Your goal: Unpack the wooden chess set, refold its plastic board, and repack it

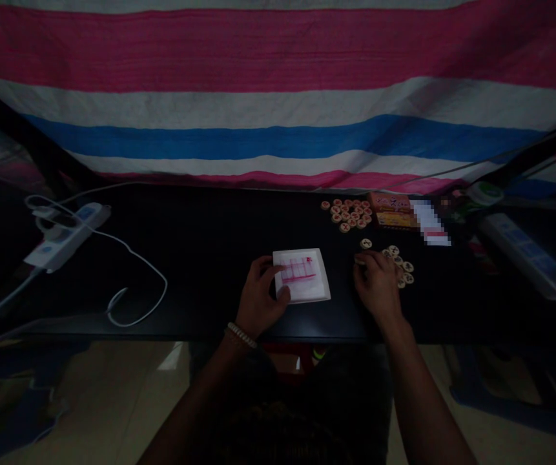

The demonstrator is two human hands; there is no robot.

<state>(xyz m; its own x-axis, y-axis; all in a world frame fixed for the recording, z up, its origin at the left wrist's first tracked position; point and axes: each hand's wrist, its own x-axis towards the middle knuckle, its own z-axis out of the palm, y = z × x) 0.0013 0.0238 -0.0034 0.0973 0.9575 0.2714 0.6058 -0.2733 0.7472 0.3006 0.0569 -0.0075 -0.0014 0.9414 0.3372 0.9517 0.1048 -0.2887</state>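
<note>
My left hand (261, 297) grips the left edge of a folded white sheet (304, 276) printed with red grid lines, probably a Chinese chess board. My right hand (377, 285) rests on the black table top (210, 258), its fingertips at a loose group of round wooden Chinese chess pieces (400, 266). Whether those fingers hold a piece is hidden. One more piece (365, 243) lies just beyond them. A tight cluster of similar pieces (348, 214) sits farther back, with red characters on top.
A red and yellow box (391, 210) and a pixelated white item (430, 223) stand at the back right. Power strips lie at the left (67, 236) and right (529, 255), with white cable looping left. A striped tarp (278, 123) hangs behind the table.
</note>
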